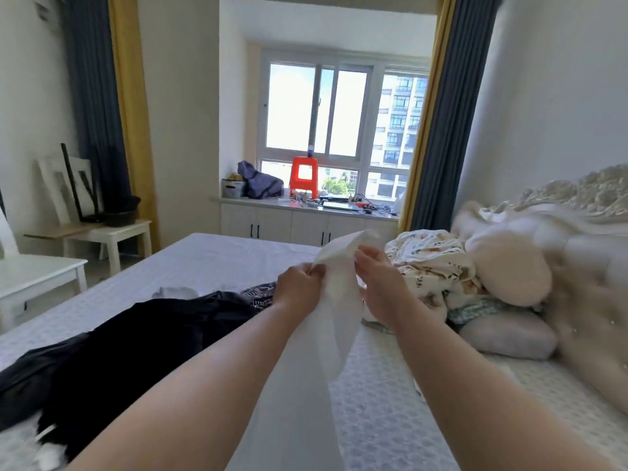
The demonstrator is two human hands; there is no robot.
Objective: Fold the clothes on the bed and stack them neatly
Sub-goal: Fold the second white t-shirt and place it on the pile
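Head view. Both arms are reaching forward over the bed. The left hand is pinching the upper edge of a white garment, fingers curled onto the cloth. The right hand is gripping the same edge just beside it, thumb and fingers closing on the fabric. The two hands are sitting near each other at about equal height, with a small flap of cloth standing up between and above them.

The white garment is hanging from that held edge, its long axis running down and toward the camera between the forearms, lower end dropping out of frame. It is off the mattress at the top; whether the bottom is resting on the bed cannot be told.

Judgement: the step in hand looks like finding the garment's edge before spreading it. Since both hands are bunched at one spot, the coming move turns on sliding them apart along the edge, left going left, right going right, across the long axis.

Remaining pile: a dark garment is lying to the left, nearer the left hand, with a patterned garment behind it. A floral quilt and pillow are lying to the right.
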